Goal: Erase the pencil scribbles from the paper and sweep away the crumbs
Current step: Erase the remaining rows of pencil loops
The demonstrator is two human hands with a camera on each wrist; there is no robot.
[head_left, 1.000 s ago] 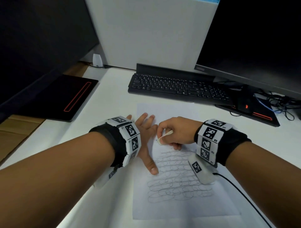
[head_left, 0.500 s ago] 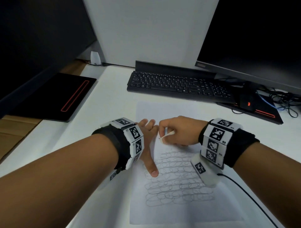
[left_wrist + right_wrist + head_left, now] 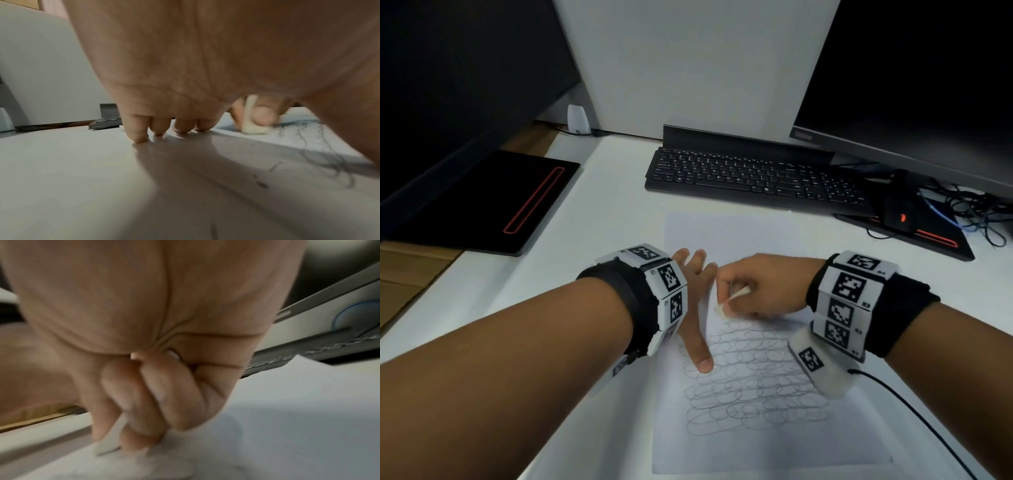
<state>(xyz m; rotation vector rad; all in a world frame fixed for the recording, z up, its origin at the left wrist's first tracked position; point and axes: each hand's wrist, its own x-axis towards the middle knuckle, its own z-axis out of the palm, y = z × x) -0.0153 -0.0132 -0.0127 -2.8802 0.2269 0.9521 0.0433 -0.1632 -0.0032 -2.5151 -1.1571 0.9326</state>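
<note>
- Basically pinning paper (image 3: 739, 236) with left hand (image 3: 697, 308), fingers spread flat, so no sliding.
- Pinching eraser (image 3: 726, 303) in right hand (image 3: 760, 284), tip down at top of scribbles (image 3: 753, 377).
- Rubbing there, probably.

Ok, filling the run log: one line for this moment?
right hand: rubbing eraser at scribbles' top | left hand: pressing paper flat | most scribbles remain

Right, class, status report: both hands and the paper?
Left hand flat, pinning paper. Right hand pinches eraser at scribbles' top edge. Nothing in the way.
</note>
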